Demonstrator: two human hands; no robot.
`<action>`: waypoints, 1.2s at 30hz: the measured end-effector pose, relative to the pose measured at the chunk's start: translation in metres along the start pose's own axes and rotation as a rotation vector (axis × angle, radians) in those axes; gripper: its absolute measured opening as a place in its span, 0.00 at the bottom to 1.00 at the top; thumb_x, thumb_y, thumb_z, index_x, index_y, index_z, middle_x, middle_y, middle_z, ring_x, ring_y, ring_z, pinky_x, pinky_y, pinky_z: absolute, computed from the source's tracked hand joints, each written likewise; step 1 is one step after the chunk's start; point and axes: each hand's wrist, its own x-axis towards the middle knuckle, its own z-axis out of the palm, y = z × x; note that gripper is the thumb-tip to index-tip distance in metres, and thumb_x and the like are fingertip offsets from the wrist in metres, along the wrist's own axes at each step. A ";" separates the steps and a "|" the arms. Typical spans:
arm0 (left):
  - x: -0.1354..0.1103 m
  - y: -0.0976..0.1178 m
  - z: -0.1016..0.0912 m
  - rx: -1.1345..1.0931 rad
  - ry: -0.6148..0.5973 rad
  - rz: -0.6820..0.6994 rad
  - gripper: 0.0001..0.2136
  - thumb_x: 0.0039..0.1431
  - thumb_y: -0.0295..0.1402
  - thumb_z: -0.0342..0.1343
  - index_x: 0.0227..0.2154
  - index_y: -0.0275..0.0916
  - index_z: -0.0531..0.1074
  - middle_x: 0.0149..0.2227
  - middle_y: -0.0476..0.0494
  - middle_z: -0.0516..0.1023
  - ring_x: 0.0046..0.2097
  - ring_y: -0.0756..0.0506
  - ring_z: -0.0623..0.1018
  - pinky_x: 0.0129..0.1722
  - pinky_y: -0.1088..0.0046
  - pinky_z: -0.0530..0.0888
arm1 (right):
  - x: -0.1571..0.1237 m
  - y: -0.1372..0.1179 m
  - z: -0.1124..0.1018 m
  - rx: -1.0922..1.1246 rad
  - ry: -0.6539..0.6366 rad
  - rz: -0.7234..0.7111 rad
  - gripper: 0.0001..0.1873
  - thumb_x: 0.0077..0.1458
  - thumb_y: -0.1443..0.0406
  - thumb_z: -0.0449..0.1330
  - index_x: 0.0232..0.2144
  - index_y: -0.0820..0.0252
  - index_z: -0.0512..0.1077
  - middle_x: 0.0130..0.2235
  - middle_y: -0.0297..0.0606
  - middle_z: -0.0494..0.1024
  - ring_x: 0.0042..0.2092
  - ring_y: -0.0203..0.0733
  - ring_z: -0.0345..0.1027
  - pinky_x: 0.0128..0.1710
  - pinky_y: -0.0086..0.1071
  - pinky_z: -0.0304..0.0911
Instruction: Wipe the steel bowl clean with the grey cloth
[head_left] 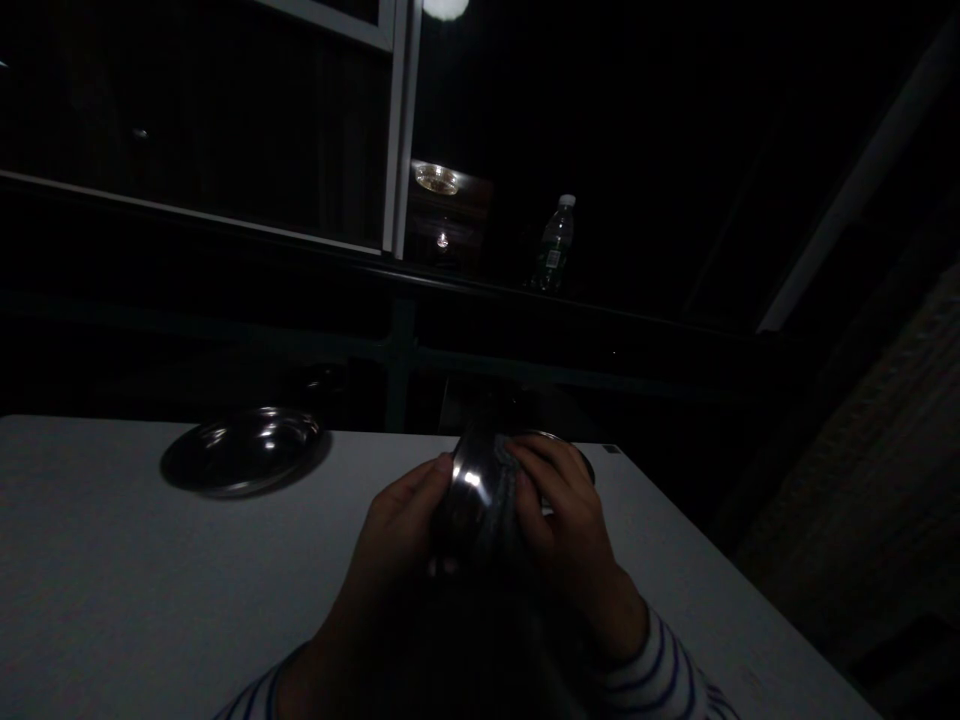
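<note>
While the room lies dark, a dish (474, 495) is held on edge over the table (112, 580), near its far edge, gripped between the left hand (397, 525) and the right hand (562, 515), fingers (527, 490) closed on it. A second dish (244, 452) is seen well apart to the left, and a bottle (555, 245) on the ledge (637, 318) behind

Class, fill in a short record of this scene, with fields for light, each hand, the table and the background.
Light: very dim
Left hand: holds a shiny metal vessel, tipped on edge
Right hand: fingers pressed over the same vessel
Table: white; a metal dish lies at left, apart from the hands
Background: a plastic bottle upright on a ledge
</note>
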 end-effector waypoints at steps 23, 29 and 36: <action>0.002 -0.005 -0.004 0.063 0.006 0.024 0.09 0.47 0.37 0.56 0.27 0.37 0.73 0.15 0.52 0.67 0.18 0.50 0.66 0.20 0.76 0.64 | -0.001 -0.003 0.003 0.050 0.023 0.004 0.12 0.55 0.71 0.51 0.41 0.62 0.69 0.41 0.42 0.72 0.44 0.42 0.63 0.43 0.39 0.63; -0.001 0.007 0.001 0.076 0.062 0.086 0.07 0.48 0.33 0.54 0.21 0.37 0.72 0.20 0.49 0.73 0.25 0.49 0.71 0.26 0.77 0.67 | -0.005 -0.025 0.011 -0.004 -0.005 -0.292 0.08 0.55 0.65 0.54 0.37 0.58 0.71 0.38 0.36 0.75 0.39 0.40 0.63 0.36 0.35 0.62; -0.002 0.004 0.002 0.153 0.107 0.093 0.07 0.43 0.30 0.56 0.13 0.41 0.70 0.17 0.48 0.72 0.24 0.46 0.69 0.24 0.75 0.66 | -0.001 -0.010 0.004 0.010 -0.002 -0.013 0.12 0.56 0.69 0.51 0.40 0.62 0.70 0.40 0.42 0.73 0.42 0.41 0.63 0.41 0.38 0.63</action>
